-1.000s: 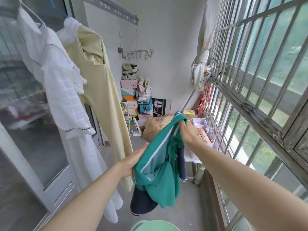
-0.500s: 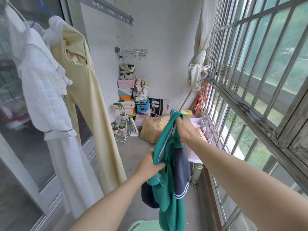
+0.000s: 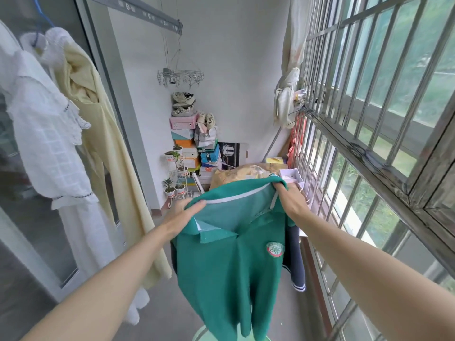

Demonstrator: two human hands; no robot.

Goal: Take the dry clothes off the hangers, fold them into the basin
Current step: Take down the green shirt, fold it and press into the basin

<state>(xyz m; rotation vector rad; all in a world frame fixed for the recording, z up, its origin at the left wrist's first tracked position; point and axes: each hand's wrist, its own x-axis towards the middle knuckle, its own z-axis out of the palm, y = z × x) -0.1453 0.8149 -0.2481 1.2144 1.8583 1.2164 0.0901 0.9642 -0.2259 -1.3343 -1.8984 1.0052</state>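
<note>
Both arms reach fwd at chest height, holding a green polo shirt (image 3: 229,271) spread out btwn them, front facing the camera. Left grip (image 3: 187,210) is closed on the shirt's top edge by the collar, fingers curled over the fabric. Right grip (image 3: 290,200) is closed on the other shoulder, fingertips tucked into the cloth, held a bit higher than the left. The shirt hangs straight down, off any hanger, collar open w/ white trim, a round badge (image 3: 274,249) on the chest. Its hem hangs just above the pale green basin (image 3: 199,335), only the rim showing at the bottom edge; touching or not, can't tell. A navy piece w/ white-striped edge (image 3: 294,254) hangs behind the shirt's right side; part of the shirt or separate, can't tell.

At left, a white dress (image 3: 49,134) and a pale yellow garment (image 3: 108,148) hang side by side, touching, the yellow one on a blue hanger (image 3: 39,18). Far end of the balcony: stacked shoe boxes (image 3: 183,134) w/ sneakers (image 3: 182,104) on top, small potted plants (image 3: 172,156) beside them, a metal clip hanger (image 3: 181,76) above. Window bars (image 3: 369,119) run along the right
</note>
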